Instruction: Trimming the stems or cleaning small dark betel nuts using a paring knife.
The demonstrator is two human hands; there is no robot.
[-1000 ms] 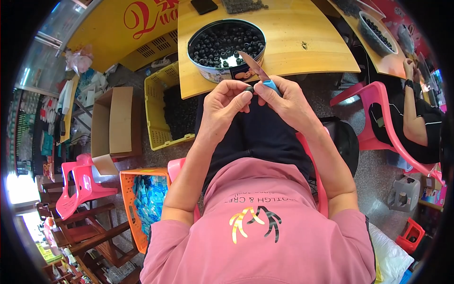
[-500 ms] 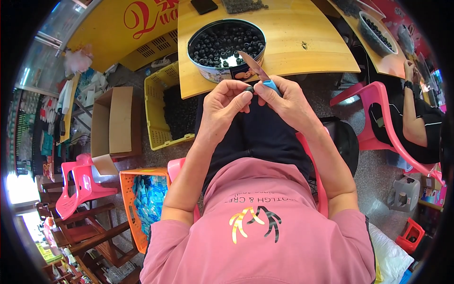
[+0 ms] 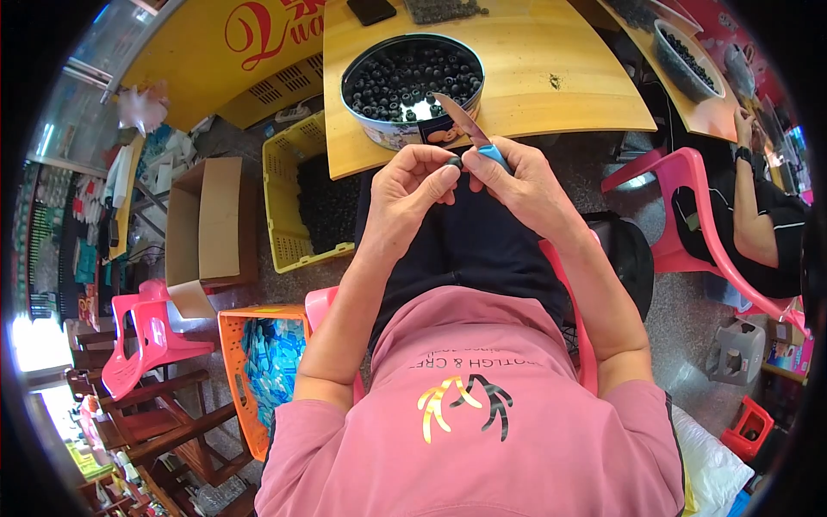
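Between the thumb and fingers of my left hand (image 3: 412, 185) I pinch a small dark round piece (image 3: 454, 162), mostly covered by the fingertips. My right hand (image 3: 523, 183) is closed around the blue handle of a knife (image 3: 465, 122), its blade pointing up and to the left. The right thumb tip is right beside the dark piece. Just beyond my hands a round tin (image 3: 392, 133) stands at the table's near edge, holding many black round pieces like beads (image 3: 405, 82). The blade's tip shows in front of the tin's right side.
The tin rests on a yellow wooden table (image 3: 551, 77), with a dark phone (image 3: 372, 10) at the back. A yellow crate (image 3: 280, 207) of dark pieces and a cardboard box (image 3: 220, 220) stand left, near an orange crate (image 3: 237, 362). Another person's arm (image 3: 749, 202) shows at right by a pink chair (image 3: 680, 172).
Almost nothing differs. Both hands keep their places, with the knife and the dark piece held as before.
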